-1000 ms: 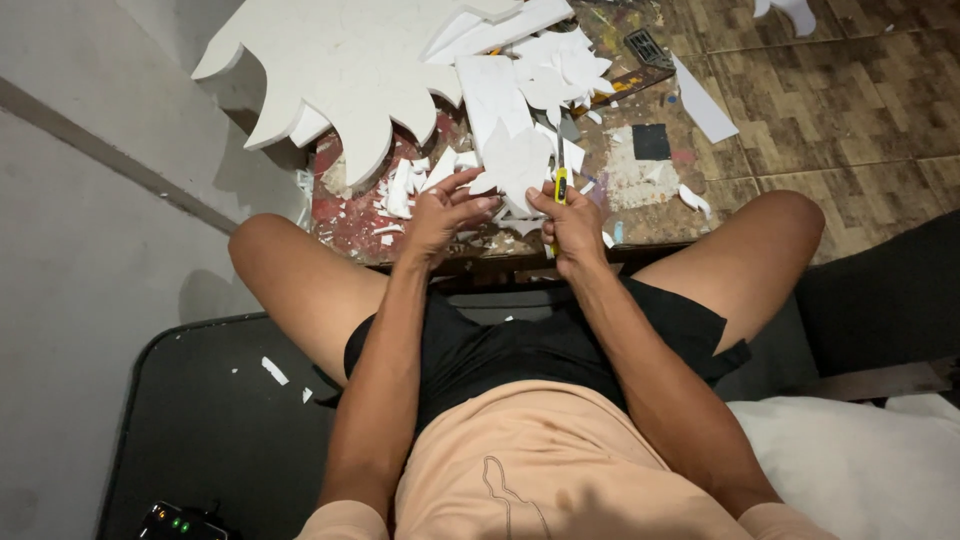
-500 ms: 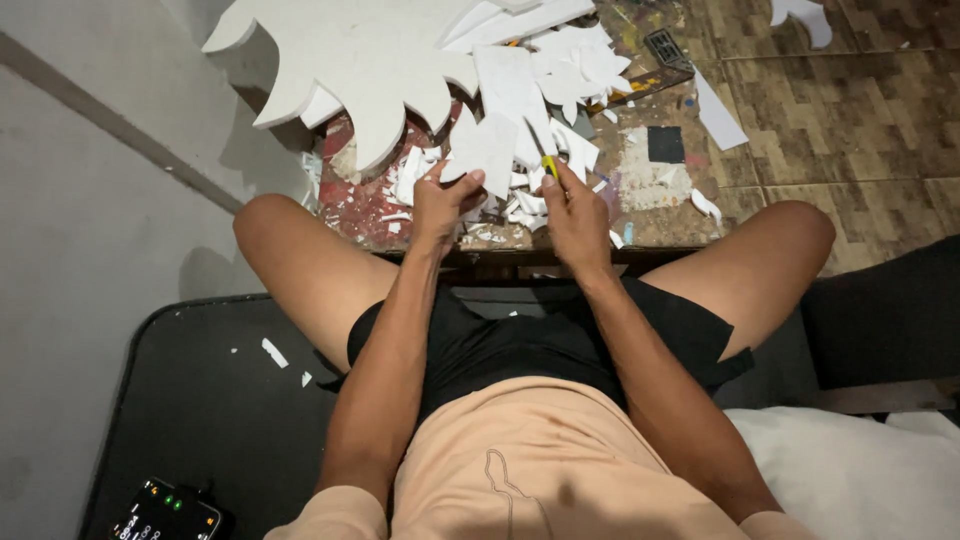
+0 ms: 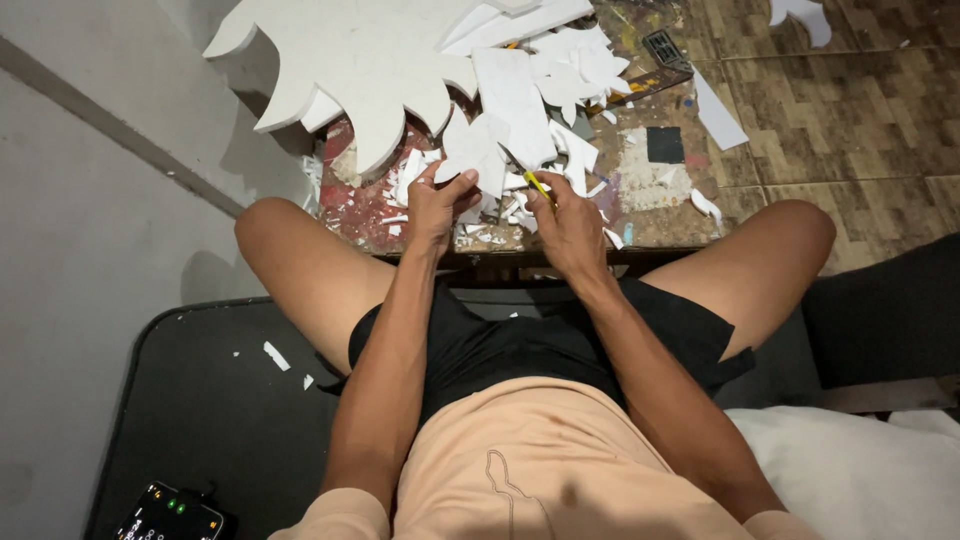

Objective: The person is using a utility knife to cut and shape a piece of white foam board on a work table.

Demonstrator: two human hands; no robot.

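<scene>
Paint-stained, our low worktop [image 3: 660, 215] is strewn with white foam scraps. Our left hand [image 3: 437, 205] pinches a white foam piece [image 3: 478, 150] at the near edge; our right hand [image 3: 568, 225], fingers curled, grips a yellow cutter [image 3: 538, 186] just beside it.

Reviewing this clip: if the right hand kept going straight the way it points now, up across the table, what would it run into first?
Probably the heap of white foam offcuts right beyond the right hand and its yellow cutter; the big jagged-edged white foam board lies farther up-left. Depth is hard to judge.
</scene>
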